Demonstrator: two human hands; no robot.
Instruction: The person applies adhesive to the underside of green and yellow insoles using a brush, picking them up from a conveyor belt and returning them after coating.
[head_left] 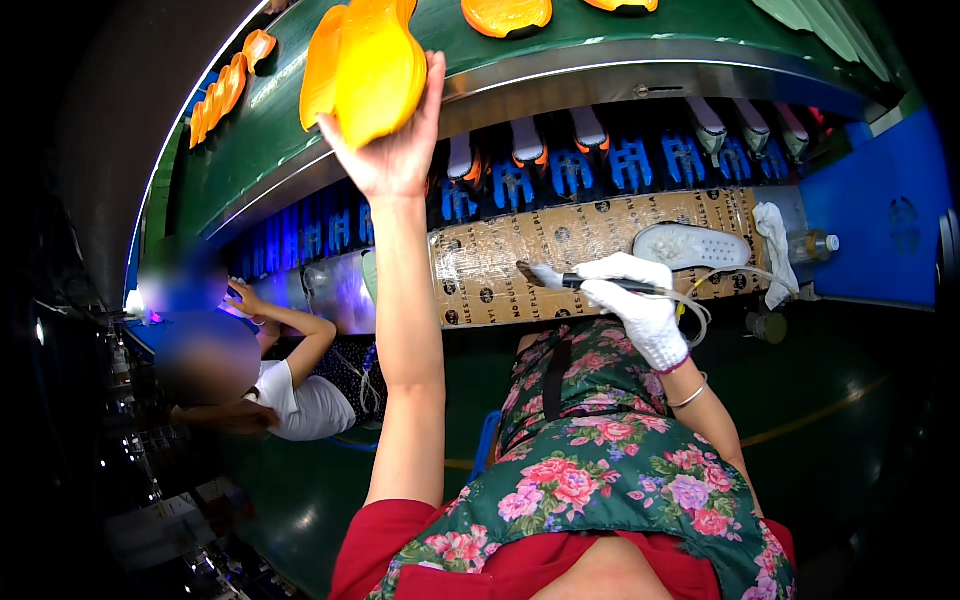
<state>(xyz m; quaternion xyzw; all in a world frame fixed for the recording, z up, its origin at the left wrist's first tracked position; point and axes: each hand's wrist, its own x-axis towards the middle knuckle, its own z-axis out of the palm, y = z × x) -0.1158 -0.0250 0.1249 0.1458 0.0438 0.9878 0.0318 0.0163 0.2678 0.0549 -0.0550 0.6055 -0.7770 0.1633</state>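
Observation:
My bare left hand [392, 168] reaches up to the green belt, thumb and fingers around a yellow-orange shoe sole [378, 85]. Another orange sole [318, 70] lies just left of it, partly overlapped. In a white knit glove, my right hand [638, 300] is closed around the dark handle of a brush [545, 275], its bristles pointing left above the cardboard-covered bench [480, 245]. A thin clear tube [705, 315] runs close by that hand. Just beyond it rests a grey-white sole-shaped piece [690, 246] with whitish material on its left part.
On the green belt [255, 125] sit more orange soles [507, 14]. Below its metal edge, shoes [527, 140] stand on a row of blue holders [630, 165]. A white cloth [773, 250] and a bottle [822, 243] are at the bench's right end. A co-worker [300, 400] works at left.

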